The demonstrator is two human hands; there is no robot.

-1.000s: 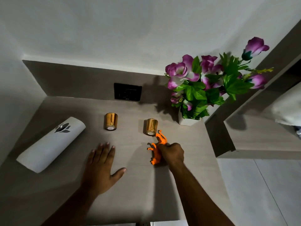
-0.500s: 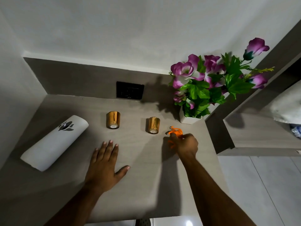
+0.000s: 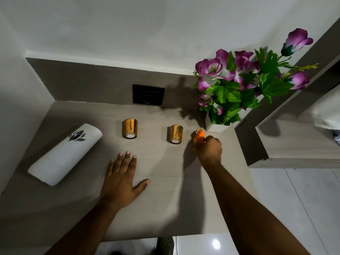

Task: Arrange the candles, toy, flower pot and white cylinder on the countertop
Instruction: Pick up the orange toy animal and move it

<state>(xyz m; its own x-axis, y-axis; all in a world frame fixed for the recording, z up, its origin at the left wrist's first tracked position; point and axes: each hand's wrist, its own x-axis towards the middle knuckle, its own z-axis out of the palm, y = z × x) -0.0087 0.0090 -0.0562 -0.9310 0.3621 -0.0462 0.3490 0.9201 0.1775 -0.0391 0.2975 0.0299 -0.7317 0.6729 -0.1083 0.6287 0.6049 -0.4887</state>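
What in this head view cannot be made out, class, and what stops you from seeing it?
- Toy: the right hand hides its near part, so its full shape and whether it touches the countertop are unclear.
- Switch plate: too dark and small to read its markings.
- Flower pot: leaves cover its top.
- Pale thing at the right edge: cut off by the frame.
- Dark perforated thing at the bottom edge: cut off by the frame.

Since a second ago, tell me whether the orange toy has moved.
Yes. The right hand carried the orange toy back and rightward, from in front of the right candle to beside the flower pot.
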